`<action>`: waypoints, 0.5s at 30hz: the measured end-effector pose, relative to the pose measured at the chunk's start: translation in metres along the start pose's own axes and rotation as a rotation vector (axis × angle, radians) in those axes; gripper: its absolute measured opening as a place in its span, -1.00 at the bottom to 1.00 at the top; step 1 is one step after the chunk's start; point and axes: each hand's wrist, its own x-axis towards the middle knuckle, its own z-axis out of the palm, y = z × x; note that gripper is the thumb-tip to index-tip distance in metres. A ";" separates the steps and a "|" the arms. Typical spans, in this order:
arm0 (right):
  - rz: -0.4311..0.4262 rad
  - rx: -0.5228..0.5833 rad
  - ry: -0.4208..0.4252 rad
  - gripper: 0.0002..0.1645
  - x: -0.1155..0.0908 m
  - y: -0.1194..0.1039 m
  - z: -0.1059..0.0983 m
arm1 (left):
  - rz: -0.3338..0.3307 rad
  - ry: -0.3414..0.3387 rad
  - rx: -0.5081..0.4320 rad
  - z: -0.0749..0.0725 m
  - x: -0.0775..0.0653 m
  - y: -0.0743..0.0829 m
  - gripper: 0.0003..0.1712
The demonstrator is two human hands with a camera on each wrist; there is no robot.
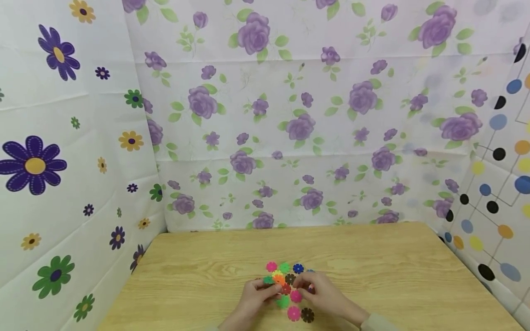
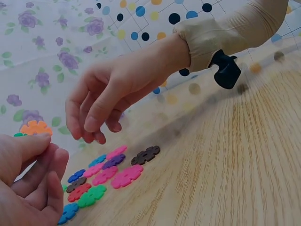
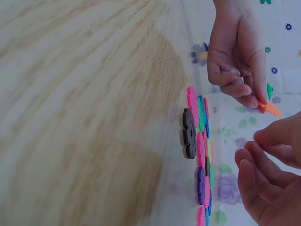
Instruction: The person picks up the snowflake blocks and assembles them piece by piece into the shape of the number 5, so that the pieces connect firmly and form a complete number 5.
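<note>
My left hand [image 1: 253,298] pinches an orange flower-shaped disc [image 2: 35,127] between thumb and fingers, raised above the table. Right against it shows a green disc [image 3: 269,91], partly hidden by the orange one in the left wrist view. My right hand [image 1: 325,294] hovers just to the right, over the loose pieces, with its fingers loosely bent. Nothing shows between its thumb and fingertips [image 3: 256,147]. Beneath the hands lie a red disc [image 2: 79,192], a green disc [image 2: 92,196] and a pink disc [image 2: 127,176], among several others.
The discs lie close together on the wood-grain table [image 1: 198,276]. Nearest the front are a pink disc [image 1: 294,313] and a dark brown disc [image 1: 308,315]. Patterned cloths, such as the purple-rose cloth [image 1: 281,184], stand around the back and sides.
</note>
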 end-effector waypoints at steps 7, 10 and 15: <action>0.015 -0.030 -0.022 -0.88 0.001 0.003 0.001 | -0.018 0.019 -0.047 0.000 0.000 0.001 -0.75; 0.039 -0.061 -0.034 -0.87 0.002 0.005 0.001 | -0.015 0.028 -0.035 0.002 -0.001 0.003 -0.74; 0.080 -0.098 -0.052 -0.88 0.005 0.007 0.001 | -0.015 0.031 0.006 0.003 -0.002 0.003 -0.67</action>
